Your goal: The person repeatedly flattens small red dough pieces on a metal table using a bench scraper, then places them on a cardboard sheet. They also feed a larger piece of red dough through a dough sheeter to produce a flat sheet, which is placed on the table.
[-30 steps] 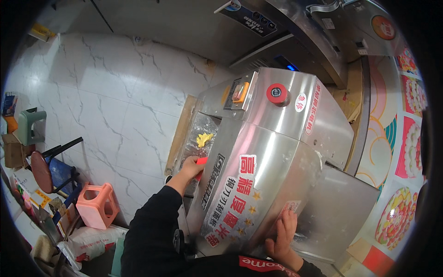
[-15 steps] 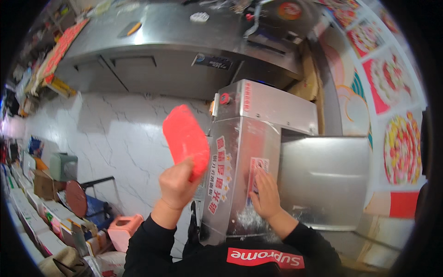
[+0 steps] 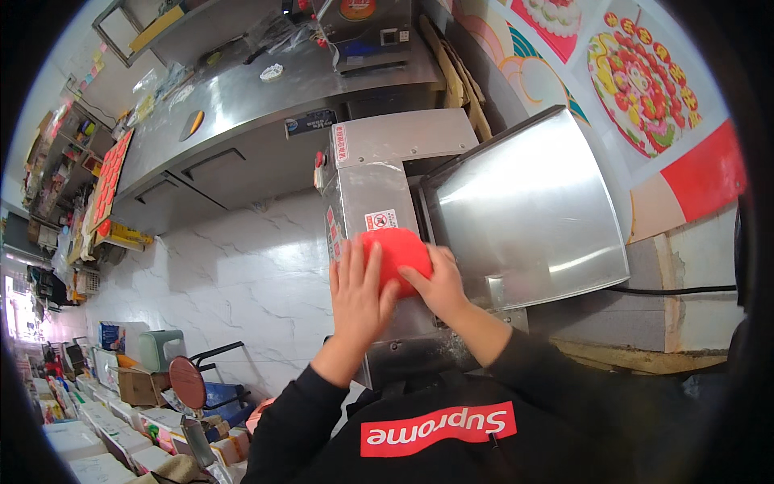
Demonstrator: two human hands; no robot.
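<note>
A smooth, bright red slab of dough [image 3: 400,248] lies on the top of a stainless-steel machine [image 3: 376,188], which looks like a dough sheeter. My left hand [image 3: 356,290] rests flat on the slab's left side with its fingers stretched out and apart. On the right side, my right hand [image 3: 442,282] grips the slab's edge, thumb on top and fingers around the far side. The slab's underside is hidden. Just right of my right hand, a wide metal plate [image 3: 528,206] of the machine is tilted up.
A long steel counter [image 3: 234,101] runs along the back, with a yellow-handled scraper [image 3: 192,125] on it. Boxes, a round brown stool [image 3: 187,381] and a green bin [image 3: 160,350] stand at the lower left. A black cable [image 3: 677,289] runs along the right.
My left hand has brought the red dough down and right onto the machine. My right hand has moved from the machine's surface to the dough. The metal plate has gone from flat to tilted up.
</note>
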